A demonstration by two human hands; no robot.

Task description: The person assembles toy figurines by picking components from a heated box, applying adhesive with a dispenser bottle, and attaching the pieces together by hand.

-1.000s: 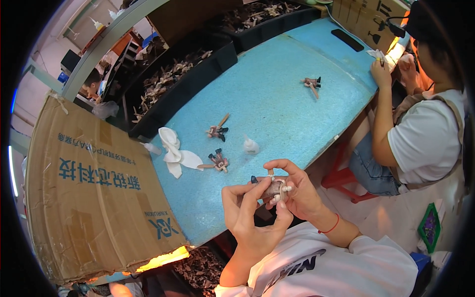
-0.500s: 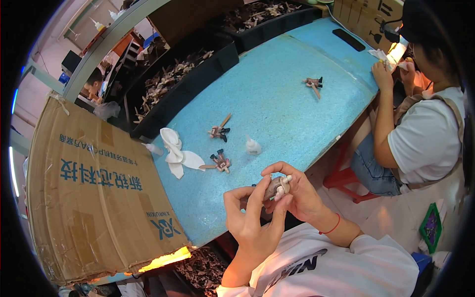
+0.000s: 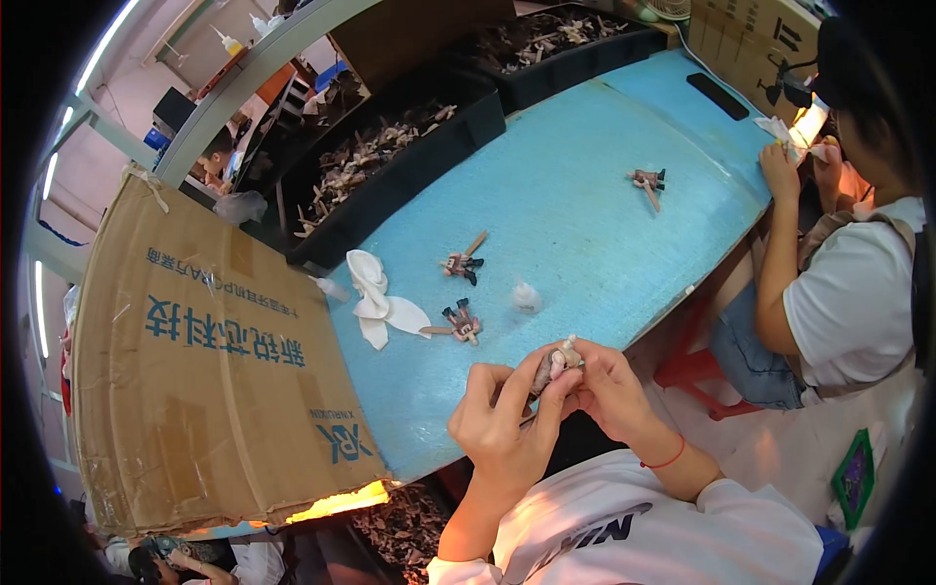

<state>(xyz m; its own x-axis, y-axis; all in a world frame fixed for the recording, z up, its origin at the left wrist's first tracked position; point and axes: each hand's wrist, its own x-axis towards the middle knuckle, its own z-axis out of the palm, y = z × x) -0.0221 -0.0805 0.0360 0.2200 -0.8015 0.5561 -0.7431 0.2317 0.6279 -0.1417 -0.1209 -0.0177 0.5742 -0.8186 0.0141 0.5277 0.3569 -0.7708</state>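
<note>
A small brown and cream figurine (image 3: pixel 559 366) is gripped between the fingertips of both hands, just past the table's near edge. My left hand (image 3: pixel 509 414) pinches its left side with thumb and fingers. From the right, my right hand (image 3: pixel 612 395) closes on it, a red string round that wrist. Fingers cover much of the figurine. On the blue table (image 3: pixel 575 234) lie a figurine with black boots (image 3: pixel 462 322), another figurine (image 3: pixel 460 264) behind it and a third figurine (image 3: pixel 647 181) farther right. A small white bottle (image 3: pixel 526 297) stands nearest my hands.
White cloth pieces (image 3: pixel 375 302) lie at the table's left, beside a large cardboard panel (image 3: pixel 205 390). Black bins (image 3: pixel 390 161) of small parts line the far side. A co-worker (image 3: pixel 848 283) sits at the right edge, handling something white under a lamp.
My right hand's fingers have come down and closed nearer the figurine, which is turned more upright. The whole view has shifted, moving the table rightward in the picture.
</note>
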